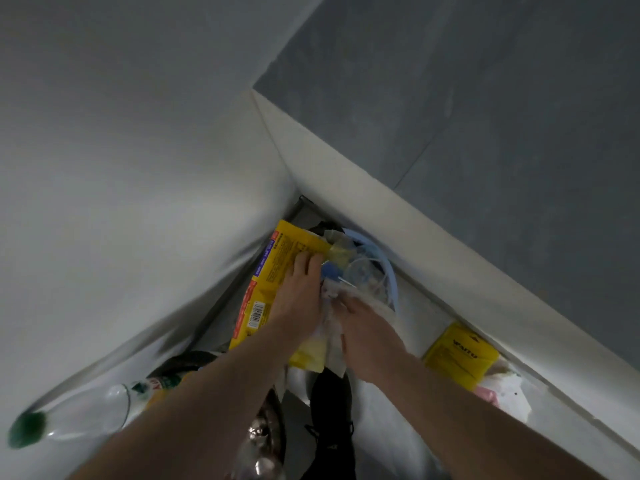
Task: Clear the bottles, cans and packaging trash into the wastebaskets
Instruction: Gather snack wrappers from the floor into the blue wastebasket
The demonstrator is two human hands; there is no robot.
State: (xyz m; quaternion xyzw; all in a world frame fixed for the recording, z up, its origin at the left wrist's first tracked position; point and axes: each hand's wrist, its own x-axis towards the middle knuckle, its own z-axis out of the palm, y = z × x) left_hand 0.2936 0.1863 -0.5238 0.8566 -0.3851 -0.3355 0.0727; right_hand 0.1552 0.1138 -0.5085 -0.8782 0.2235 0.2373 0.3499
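My left hand (298,299) lies flat with straight fingers on a large yellow snack package (273,271). The package stands in a wastebasket whose light blue rim (386,259) shows in the corner between two white walls. My right hand (367,337) is beside the left hand, with its fingers curled into a crumpled clear plastic wrapper (332,327) over the basket. A clear cup and blue and pale yellow scraps (349,268) fill the basket under the hands. A clear bottle (90,410) with a green cap lies at the lower left.
A small yellow packet (460,355) and pink-and-white packaging (498,389) lie along the right wall. A dark-lined container (190,360) sits beneath my left forearm, with shiny foil trash (259,441) below it. My black shoe (332,410) is on the floor.
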